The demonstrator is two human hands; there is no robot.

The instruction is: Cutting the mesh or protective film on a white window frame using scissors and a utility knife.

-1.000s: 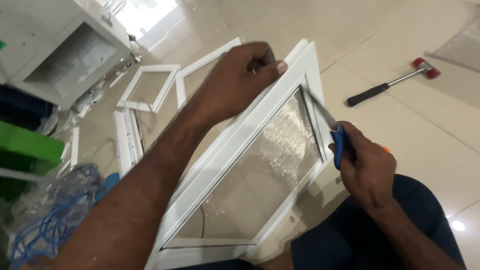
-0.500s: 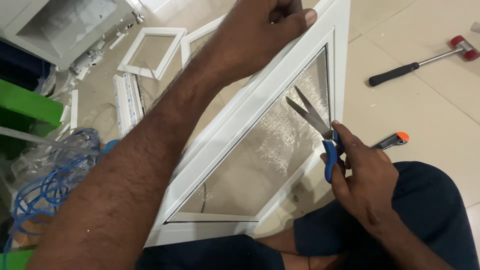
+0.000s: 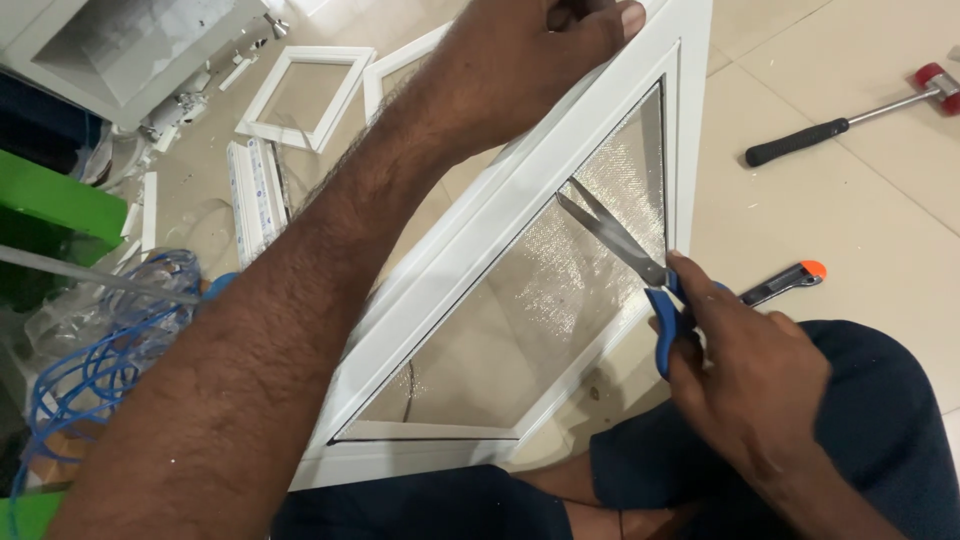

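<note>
A white window frame (image 3: pixel 500 230) with a mesh screen (image 3: pixel 560 300) is being held tilted across the lap, its lower edge resting near the dark-trousered legs. The frame's upper edge is being gripped by the left hand (image 3: pixel 530 55), the fingers curled tightly over the top rail and the thumb pressed against its face. The left forearm is being stretched diagonally across the view from the lower left, over the frame's long side.

A pair of scissors (image 3: pixel 625 255) with blue handles is being held in the right hand (image 3: pixel 740 365), the fingers closed through and around the handle loops. The wrist is being kept bent inward, just beside the frame's right rail. The blades are being held slightly parted, pointing up and to the left, with the tips lying over the mesh near the long inner edge of the frame.

On the tiled floor, a hammer (image 3: pixel 850 115) with a black grip and red head is lying well apart to the upper right. A knife with an orange end (image 3: pixel 785 283) is lying just beyond the right hand. Smaller white frames (image 3: pixel 305 95) and a tangle of blue cable (image 3: pixel 95 370) are lying to the left.
</note>
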